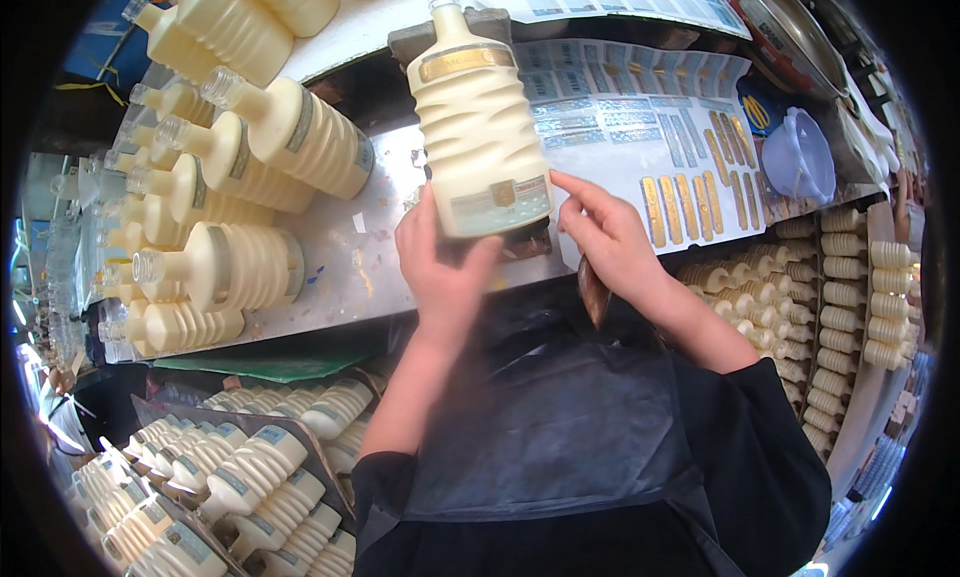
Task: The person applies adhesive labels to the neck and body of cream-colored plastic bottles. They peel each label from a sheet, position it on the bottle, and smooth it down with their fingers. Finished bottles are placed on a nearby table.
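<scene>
Right now we see our left hand point(440, 267) with its fingers clamped around the base of a cream ribbed bottle point(478, 117), held upright over the metal table point(340, 267). Its body is wavy and glossy, with a clear screw neck, a gold band at the shoulder and a pale label point(500, 205) near the bottom. Our right hand point(605, 239) presses that label's edge, its fingers point(575, 189) close together. About eight similar bottles point(250, 157) lie on their sides to the left. Sheets of gold and silver stickers point(690, 202) lie flat on the right, beside a lilac plastic bowl point(800, 157).
</scene>
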`<state>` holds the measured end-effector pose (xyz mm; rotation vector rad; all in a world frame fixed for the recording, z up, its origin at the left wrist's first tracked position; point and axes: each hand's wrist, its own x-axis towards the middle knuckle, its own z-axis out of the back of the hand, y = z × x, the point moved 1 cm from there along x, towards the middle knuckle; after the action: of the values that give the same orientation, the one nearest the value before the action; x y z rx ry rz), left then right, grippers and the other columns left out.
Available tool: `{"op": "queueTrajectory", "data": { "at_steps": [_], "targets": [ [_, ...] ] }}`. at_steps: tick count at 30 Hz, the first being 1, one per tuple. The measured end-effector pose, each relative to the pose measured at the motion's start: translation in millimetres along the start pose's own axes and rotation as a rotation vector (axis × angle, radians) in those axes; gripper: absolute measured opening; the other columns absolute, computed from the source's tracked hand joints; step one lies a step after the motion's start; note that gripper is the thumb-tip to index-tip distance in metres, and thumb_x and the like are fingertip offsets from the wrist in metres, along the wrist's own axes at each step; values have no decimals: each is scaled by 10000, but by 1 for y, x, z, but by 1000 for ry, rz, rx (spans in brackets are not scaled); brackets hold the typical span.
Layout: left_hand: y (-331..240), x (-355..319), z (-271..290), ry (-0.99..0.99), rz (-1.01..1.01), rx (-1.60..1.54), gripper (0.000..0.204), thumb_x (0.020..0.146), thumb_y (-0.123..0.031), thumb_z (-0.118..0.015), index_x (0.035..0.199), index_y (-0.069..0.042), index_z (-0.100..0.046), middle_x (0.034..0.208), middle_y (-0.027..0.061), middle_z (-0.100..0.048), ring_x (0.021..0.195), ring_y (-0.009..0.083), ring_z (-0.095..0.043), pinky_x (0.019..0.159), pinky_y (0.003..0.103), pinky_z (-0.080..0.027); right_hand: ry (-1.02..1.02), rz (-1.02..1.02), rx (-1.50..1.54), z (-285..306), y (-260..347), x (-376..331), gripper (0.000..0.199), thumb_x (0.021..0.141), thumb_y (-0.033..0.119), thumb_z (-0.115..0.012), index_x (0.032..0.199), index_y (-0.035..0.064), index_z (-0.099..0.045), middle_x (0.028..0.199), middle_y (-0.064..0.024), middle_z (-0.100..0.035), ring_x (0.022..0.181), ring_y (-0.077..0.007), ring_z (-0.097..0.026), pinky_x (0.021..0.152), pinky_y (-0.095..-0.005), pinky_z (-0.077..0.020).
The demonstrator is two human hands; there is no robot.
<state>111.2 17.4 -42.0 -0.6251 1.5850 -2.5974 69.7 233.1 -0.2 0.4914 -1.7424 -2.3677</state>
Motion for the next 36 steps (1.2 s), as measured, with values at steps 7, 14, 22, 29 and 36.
{"op": "queueTrajectory", "data": {
  "at_steps": [7, 14, 22, 29, 36],
  "targets": [
    [-5, 12, 0, 23, 297, -746, 626, 1018, -212, -634, 1534, 7, -357, 1362, 103, -489, 1268, 184, -486, 1102, 356, -397, 68, -39, 243, 0, 2, 27, 563, 1087, 317, -585, 1542, 7, -466, 1052, -1, -650, 911, -53, -564, 800, -223, -497],
    [-16, 16, -13, -36, 356, -703, 476, 1057, -220, -614, 1433, 0, -421, 1362, 102, -482, 1251, 181, -496, 1089, 337, -409, 50, -84, 373, -9, -16, 31, 563, 1055, 217, -647, 1536, -13, -465, 1168, -60, -708, 999, -73, -616, 876, -245, -519],
    [-16, 15, -15, -56, 377, -753, 471, 1057, -217, -615, 1427, -3, -417, 1394, 115, -479, 1265, 189, -493, 1093, 342, -410, -29, -64, 333, -11, -14, 29, 535, 1009, 229, -682, 1474, -1, -551, 940, -24, -681, 843, -71, -596, 766, -245, -511],
    [-9, 14, -11, -89, 264, -562, 534, 1077, -343, -517, 1467, 8, -416, 1383, 146, -497, 1311, 238, -460, 1160, 400, -324, -30, -137, 585, 34, -1, 41, 286, 1011, 67, -593, 1284, 15, -659, 1077, -23, -687, 1013, -87, -630, 883, -254, -521],
    [-6, 17, -18, -114, 57, -23, 625, 1012, -408, -553, 1429, 43, -438, 1375, 210, -479, 1319, 350, -416, 1162, 482, -272, -170, 630, -441, -1, 52, 24, 313, 858, -6, -739, 1164, -16, -674, 992, -157, -705, 876, -279, -721, 758, -355, -582]
  ]
}}
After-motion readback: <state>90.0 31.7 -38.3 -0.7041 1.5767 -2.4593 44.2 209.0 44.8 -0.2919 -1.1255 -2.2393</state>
